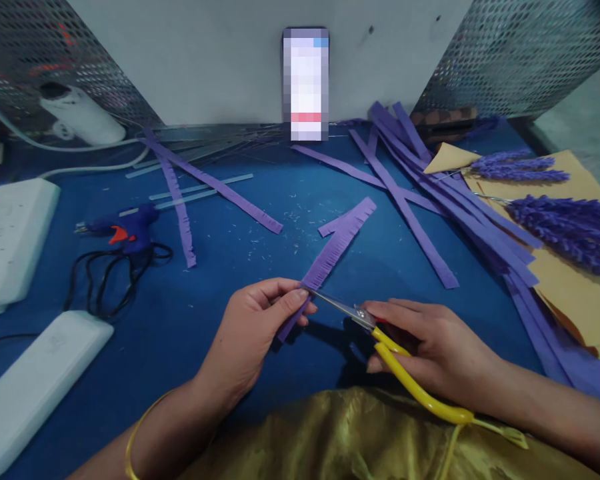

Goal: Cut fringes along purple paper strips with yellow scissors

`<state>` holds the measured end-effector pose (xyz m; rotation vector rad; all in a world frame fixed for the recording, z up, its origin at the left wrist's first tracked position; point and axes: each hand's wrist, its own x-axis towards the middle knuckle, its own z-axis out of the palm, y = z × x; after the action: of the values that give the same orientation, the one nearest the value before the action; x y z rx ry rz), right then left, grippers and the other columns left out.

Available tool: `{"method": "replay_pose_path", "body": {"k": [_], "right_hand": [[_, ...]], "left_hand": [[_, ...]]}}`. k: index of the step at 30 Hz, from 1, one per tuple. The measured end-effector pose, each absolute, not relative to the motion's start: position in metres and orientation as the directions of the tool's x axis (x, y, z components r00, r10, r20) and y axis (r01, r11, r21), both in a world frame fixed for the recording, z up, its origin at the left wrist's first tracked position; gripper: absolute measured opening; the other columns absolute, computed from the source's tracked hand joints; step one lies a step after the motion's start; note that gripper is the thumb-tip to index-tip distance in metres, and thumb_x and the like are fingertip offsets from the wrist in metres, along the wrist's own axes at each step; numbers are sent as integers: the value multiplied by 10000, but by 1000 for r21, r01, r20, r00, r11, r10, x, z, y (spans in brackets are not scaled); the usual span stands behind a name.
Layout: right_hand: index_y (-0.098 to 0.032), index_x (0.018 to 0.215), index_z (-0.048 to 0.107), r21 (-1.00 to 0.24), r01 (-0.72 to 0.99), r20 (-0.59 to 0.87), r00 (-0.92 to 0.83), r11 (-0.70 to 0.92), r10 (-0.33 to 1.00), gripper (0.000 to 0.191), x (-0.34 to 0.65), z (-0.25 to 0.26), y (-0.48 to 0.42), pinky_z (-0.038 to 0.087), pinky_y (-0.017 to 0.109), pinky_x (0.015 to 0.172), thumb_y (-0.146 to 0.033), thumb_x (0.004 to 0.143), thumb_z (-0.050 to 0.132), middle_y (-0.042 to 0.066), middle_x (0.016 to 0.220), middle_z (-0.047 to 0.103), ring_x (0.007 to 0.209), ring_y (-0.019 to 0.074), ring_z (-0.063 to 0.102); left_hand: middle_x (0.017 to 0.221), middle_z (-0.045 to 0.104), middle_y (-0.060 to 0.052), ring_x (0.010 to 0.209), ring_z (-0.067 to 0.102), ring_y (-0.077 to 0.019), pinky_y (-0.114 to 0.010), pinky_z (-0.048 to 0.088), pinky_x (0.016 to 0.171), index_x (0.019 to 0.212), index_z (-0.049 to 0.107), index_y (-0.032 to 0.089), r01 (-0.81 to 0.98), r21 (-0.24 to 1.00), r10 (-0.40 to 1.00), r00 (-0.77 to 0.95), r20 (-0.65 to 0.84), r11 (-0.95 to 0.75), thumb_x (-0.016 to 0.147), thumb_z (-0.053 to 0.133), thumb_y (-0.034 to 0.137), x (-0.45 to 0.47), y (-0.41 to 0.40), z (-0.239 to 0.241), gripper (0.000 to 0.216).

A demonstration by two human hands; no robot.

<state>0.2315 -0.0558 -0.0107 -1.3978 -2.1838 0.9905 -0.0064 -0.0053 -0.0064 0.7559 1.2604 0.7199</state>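
Note:
Between the thumb and fingers of my left hand (265, 327) is a purple paper strip (337, 243), its edge snipped into a fine fringe along the part beyond my fingers. A short uncut-looking end pokes out below the hand. My right hand (430, 340) grips yellow-handled scissors (405, 377), whose blade tips meet the strip right beside my left thumb. Two more fringed purple strips, one slanting (220, 190) and one hanging down (179, 210), lie to the left. Plain purple strips (415, 227) lie on the right.
A blue glue gun (130, 227) with a coiled black cord lies left, near clear glue sticks (200, 195). White power strips (20, 233) line the left side. A phone (306, 83) leans at the back. Purple lavender-like sprigs (565, 230) rest on tan paper (565, 293) at right.

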Motion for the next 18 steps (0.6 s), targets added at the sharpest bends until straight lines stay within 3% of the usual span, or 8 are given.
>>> {"method": "replay_pose_path", "body": {"k": [12,18], "right_hand": [[-177,1170,683,-740,623,-62,-437,253,897,441,232,-12,-56,407,247,560,-520,892,687,22,754,645,605,150,566],[-174,1081,702,-756,607,-65,-441,244,895,404,231,-11,-55,397,232,538,-536,910,658,7,712,614,583,135,539]], "left_hand": [[650,738,-9,578,614,-90,-175,489,589,758,788,174,-58,827,823,160,-545,559,744,819,279,-6,-5,-6,111],[638,727,-4,575,600,-90,-177,484,581,748,788,180,-87,824,823,170,-542,560,739,820,258,-5,-6,-5,86]]}}
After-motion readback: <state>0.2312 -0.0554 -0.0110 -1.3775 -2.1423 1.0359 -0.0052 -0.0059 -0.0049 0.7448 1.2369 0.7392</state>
